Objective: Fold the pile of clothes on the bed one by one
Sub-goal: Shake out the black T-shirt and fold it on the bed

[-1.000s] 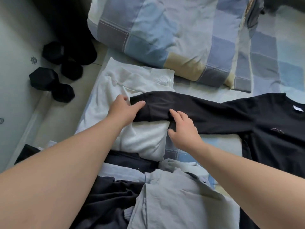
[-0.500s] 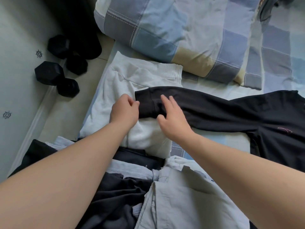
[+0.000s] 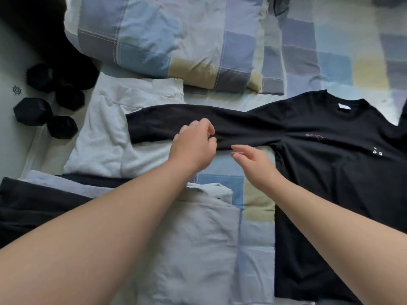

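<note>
A black long-sleeved shirt (image 3: 330, 164) lies flat on the bed, body at the right. Its sleeve (image 3: 167, 124) stretches left across a folded white garment (image 3: 105, 137). My left hand (image 3: 193, 146) sits at the sleeve's lower edge about halfway along, fingers curled, thumb and forefinger pinching the fabric. Just to its right, my right hand (image 3: 253, 159) has relaxed, nearly straight fingers with their tips at the sleeve's lower edge near the armpit, and holds nothing. The pile in front of me holds a pale grey-blue garment (image 3: 187, 243) and a dark garment (image 3: 33, 208).
A checked blue, grey and beige duvet (image 3: 167, 40) is bunched at the far side, over a checked sheet (image 3: 253, 216). The bed's left edge runs beside the white garment. Black dumbbells (image 3: 44, 111) lie on the floor to the left.
Both hands have moved right along the sleeve, from the cuff to its middle. My right hand has lifted off the fabric and opened. The view has shifted right, showing more of the shirt.
</note>
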The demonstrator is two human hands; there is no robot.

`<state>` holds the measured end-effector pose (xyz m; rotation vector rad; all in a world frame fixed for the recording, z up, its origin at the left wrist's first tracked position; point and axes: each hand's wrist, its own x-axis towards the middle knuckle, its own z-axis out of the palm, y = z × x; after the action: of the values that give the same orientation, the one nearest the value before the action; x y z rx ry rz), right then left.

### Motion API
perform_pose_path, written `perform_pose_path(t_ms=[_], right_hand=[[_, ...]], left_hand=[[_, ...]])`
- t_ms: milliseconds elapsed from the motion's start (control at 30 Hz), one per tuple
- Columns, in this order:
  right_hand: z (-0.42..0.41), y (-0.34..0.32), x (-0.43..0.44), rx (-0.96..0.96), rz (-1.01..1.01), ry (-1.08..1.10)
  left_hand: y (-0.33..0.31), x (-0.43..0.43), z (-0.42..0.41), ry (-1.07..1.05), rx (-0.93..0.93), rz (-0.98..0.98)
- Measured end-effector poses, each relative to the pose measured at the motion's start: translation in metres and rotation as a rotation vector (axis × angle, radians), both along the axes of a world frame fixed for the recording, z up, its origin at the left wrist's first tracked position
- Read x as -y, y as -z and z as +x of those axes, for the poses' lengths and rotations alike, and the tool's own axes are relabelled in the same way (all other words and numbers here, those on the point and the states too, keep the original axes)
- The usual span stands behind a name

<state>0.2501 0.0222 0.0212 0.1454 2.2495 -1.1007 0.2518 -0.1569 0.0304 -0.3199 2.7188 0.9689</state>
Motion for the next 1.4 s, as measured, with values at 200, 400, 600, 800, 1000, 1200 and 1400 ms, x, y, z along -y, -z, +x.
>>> perform_pose_path(t_ms=[200,400,600,800,1000,1200,1400], right_hand=[[0.057,0.008,-0.179,0.026,0.209,0.063],[0.143,0.05,-0.345,0.183,0.345,-0.002],[0.24,0.108,-0.426,0.293,0.506,-0.428],[0.278,0.143,-0.463,-0.115,0.655,-0.461],[0.268,0.146,-0.478,-0.191,0.637,-0.456],[0.284,0.129,-0.478,-0.129,0.593,-0.609],[0.275,0.111,-0.476,0.038,0.584,-0.603]], left_hand=[[0.009,-0.155,0.041,0.183,0.071,0.06],[0.077,-0.278,0.15,0.329,0.389,0.032],[0.137,-0.343,0.261,0.637,0.446,-0.291],[0.16,-0.355,0.278,0.626,0.213,-0.4],[0.154,-0.346,0.277,0.608,0.198,-0.279],[0.135,-0.351,0.304,0.642,0.316,-0.53],[0.124,-0.361,0.304,0.637,0.491,-0.534]])
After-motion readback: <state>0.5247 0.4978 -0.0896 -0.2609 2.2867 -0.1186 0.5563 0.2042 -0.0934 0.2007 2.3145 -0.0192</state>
